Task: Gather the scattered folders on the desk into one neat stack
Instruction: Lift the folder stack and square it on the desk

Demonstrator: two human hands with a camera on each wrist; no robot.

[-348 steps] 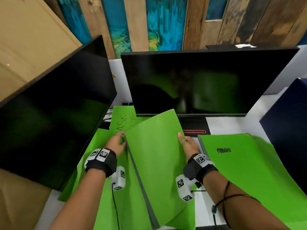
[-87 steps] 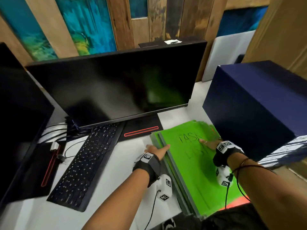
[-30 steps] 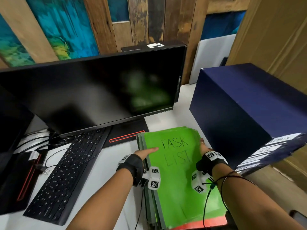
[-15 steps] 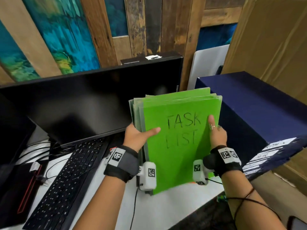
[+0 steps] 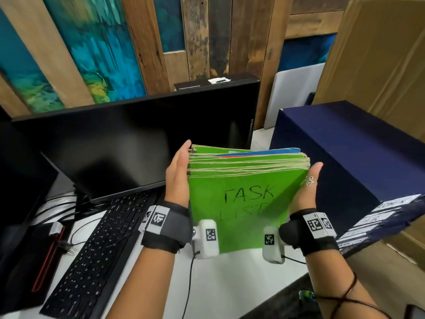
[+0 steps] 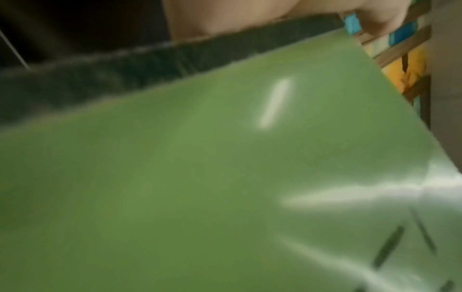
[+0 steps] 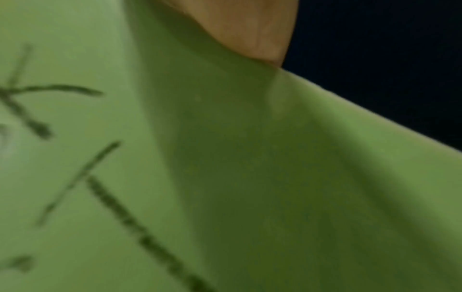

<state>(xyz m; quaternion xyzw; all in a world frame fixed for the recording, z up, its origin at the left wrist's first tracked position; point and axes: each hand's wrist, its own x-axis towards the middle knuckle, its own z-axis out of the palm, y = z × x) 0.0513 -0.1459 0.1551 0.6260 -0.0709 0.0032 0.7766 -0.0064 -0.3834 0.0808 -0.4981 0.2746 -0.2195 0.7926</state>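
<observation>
A thick stack of folders [image 5: 243, 203] stands on end over the white desk [image 5: 230, 279], tilted so its top edges show. Its front cover is green with "TASK LIST" written on it; blue and red edges show at the back. My left hand [image 5: 179, 171] presses flat against the stack's left side with straight fingers. My right hand [image 5: 308, 187] holds the right side, the ringed thumb on the front cover and the fingers hidden behind. Both wrist views are blurred and filled by the green cover [image 6: 200, 177] [image 7: 225, 177].
A black monitor [image 5: 138, 139] stands behind the stack, with a black keyboard [image 5: 101, 254] and cables to the left. A large navy box [image 5: 345, 153] sits close on the right, with cardboard [image 5: 379, 54] behind it.
The stack lay flat on the desk a second ago. Both hands have stood it on end and tipped its top toward me. My left thumb has come off the front cover.
</observation>
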